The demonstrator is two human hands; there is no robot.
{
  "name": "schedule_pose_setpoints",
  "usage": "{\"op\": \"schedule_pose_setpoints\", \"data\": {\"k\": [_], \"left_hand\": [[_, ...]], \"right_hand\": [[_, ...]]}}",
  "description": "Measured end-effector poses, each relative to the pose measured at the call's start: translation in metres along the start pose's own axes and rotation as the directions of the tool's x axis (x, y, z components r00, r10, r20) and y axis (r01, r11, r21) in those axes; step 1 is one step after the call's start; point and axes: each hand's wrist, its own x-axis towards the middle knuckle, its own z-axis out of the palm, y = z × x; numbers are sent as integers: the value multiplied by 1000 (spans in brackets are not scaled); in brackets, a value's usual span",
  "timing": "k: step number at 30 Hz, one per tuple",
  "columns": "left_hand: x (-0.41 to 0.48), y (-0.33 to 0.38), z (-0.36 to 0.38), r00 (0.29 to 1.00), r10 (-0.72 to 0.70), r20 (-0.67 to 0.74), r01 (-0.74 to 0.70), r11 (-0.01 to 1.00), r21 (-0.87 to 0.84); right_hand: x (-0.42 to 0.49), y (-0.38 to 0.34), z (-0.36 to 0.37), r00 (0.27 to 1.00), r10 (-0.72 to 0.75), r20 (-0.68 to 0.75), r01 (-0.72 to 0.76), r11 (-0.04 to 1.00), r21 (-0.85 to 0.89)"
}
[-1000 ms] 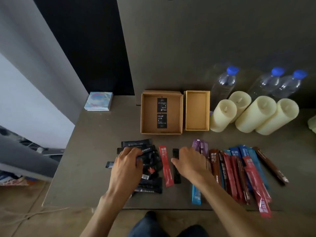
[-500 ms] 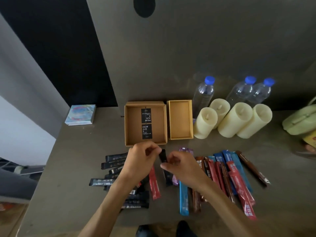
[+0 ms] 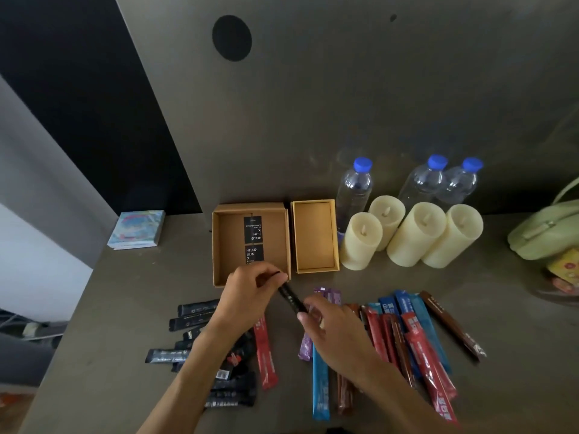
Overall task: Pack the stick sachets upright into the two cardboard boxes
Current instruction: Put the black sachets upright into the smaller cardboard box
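Observation:
Two open cardboard boxes stand at the back of the table: a larger square box (image 3: 222, 245) with two black labels on its floor, and a narrower box (image 3: 315, 236) to its right. A black stick sachet (image 3: 291, 298) is lifted just in front of the square box. My left hand (image 3: 250, 300) pinches its far end and my right hand (image 3: 332, 327) pinches its near end. Several black sachets (image 3: 191, 321) lie under my left arm. Red, blue, purple and brown sachets (image 3: 416, 333) lie spread out on the right.
Cream pillar candles (image 3: 413, 239) and three blue-capped water bottles (image 3: 354, 189) stand right of the boxes. A small colourful booklet (image 3: 138, 228) lies at the table's left back corner. A pale green bag (image 3: 545, 233) sits at the far right. A grey panel rises behind the table.
Both hands have left the sachets lying on the table and lifted one black sachet between them, carrying it towards the front edge of the square box. The view has tilted upward.

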Motion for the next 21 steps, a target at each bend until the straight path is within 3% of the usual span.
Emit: {"op": "schedule_pose_setpoints", "data": {"k": [6, 10, 13, 17, 21], "left_hand": [[13, 15, 1, 987, 18, -162, -32, 996, -80], [7, -1, -13, 985, -53, -164, 61, 997, 43], [-8, -23, -24, 984, -145, -104, 156, 981, 112], [-33, -57, -38, 959, -249, -137, 273, 940, 205], [-50, -78, -48, 966, -256, -37, 249, 879, 406]], "right_hand": [[38, -1, -22, 993, 82, -90, -64, 979, 191], [88, 4, -35, 959, 202, -197, -134, 942, 309], [120, 8, -31, 958, 235, -165, -193, 952, 236], [142, 14, -17, 964, 233, -130, -221, 970, 102], [149, 14, -15, 963, 217, -160, -221, 975, -4]]}}
